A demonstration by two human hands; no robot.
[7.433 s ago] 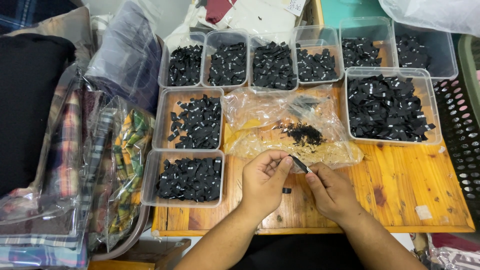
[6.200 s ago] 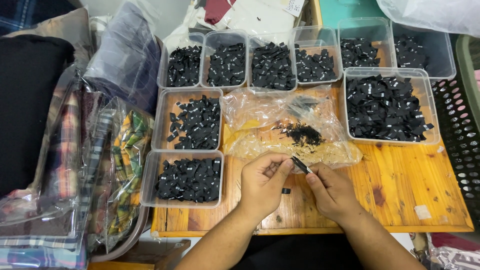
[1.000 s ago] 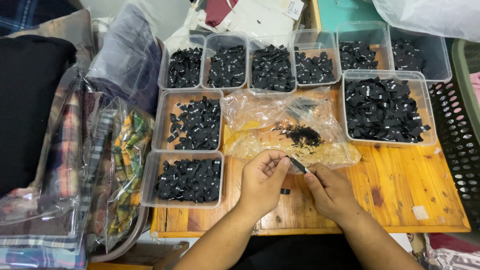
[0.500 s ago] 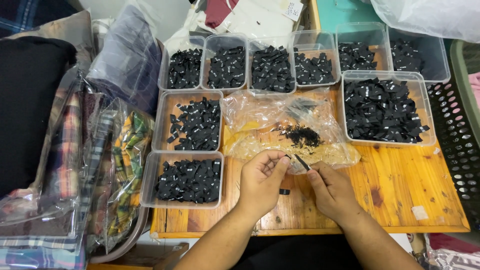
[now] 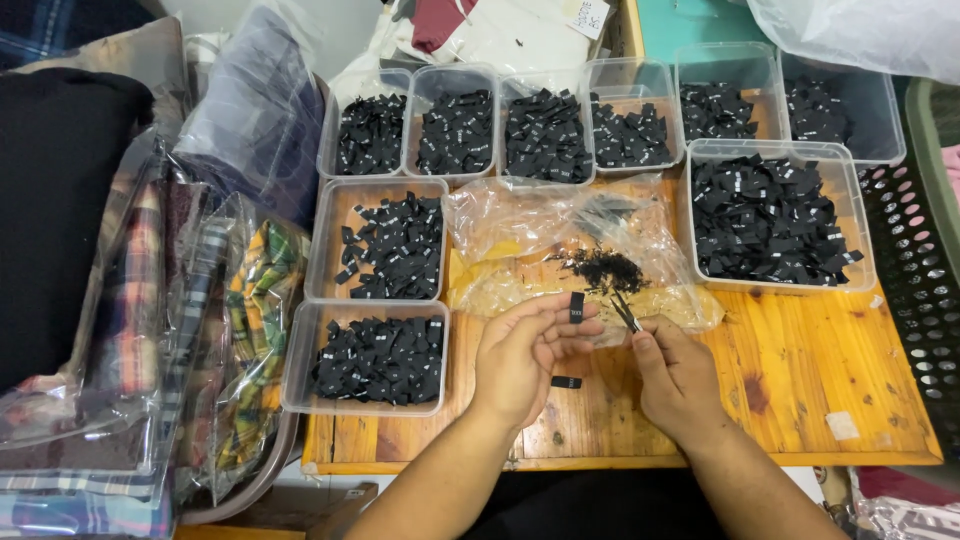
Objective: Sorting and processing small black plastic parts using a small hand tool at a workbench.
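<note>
A small black label point(image 5: 576, 305) is pinched upright between thumb and fingertips of the left hand point(image 5: 522, 352). A pair of small snips point(image 5: 626, 311) is held in the right hand point(image 5: 678, 380), with the blades pointed toward the label, just beside it. A second black label point(image 5: 566, 382) is seen flat on the wooden table point(image 5: 800, 380), below the left hand's fingers. A clear plastic bag point(image 5: 520, 235) with a heap of black trimmings point(image 5: 605, 268) is spread just beyond the hands. Clear tubs of black labels point(image 5: 372, 360) are ranged to the left and behind; folded plaid cloth in bags point(image 5: 150, 320) is stacked at far left.
</note>
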